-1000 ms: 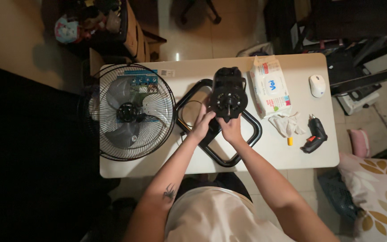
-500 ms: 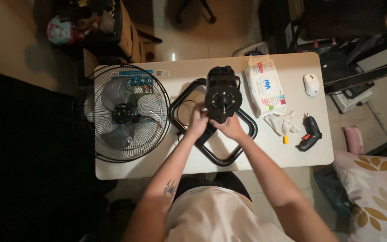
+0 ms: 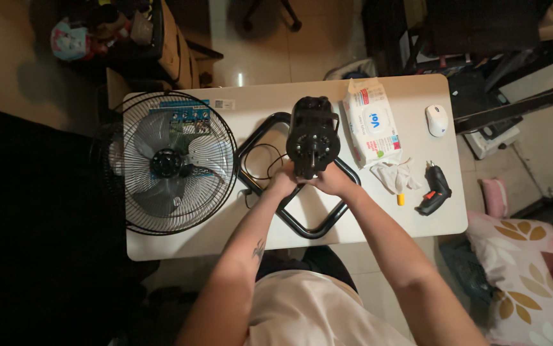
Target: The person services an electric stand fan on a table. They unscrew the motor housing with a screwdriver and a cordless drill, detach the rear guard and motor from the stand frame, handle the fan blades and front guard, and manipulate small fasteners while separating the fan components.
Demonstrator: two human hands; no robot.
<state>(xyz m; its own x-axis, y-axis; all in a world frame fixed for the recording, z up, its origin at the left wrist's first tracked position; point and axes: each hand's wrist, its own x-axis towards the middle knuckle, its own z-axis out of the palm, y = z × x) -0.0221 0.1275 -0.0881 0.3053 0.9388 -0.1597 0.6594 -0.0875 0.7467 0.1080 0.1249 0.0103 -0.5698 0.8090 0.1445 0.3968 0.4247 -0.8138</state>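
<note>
Both grips clamped on the black fan motor (image 3: 313, 136): left hand (image 3: 285, 179) and right hand (image 3: 332, 181) at its near end, over the black tube stand (image 3: 299, 173), mid-bench. Step looks like motor handling; next needs steady hold. White-and-red wipes pack (image 3: 371, 122) lies right of it, fan cage (image 3: 169, 162) left.

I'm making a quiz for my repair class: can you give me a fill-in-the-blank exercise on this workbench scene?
1. Both hands, the left hand and the right hand, grip the black fan ____.
2. The round fan cage lies at the table's ____ end in the picture.
3. The cordless screwdriver lies below the white computer ____.

Missing words: motor; left; mouse
</note>
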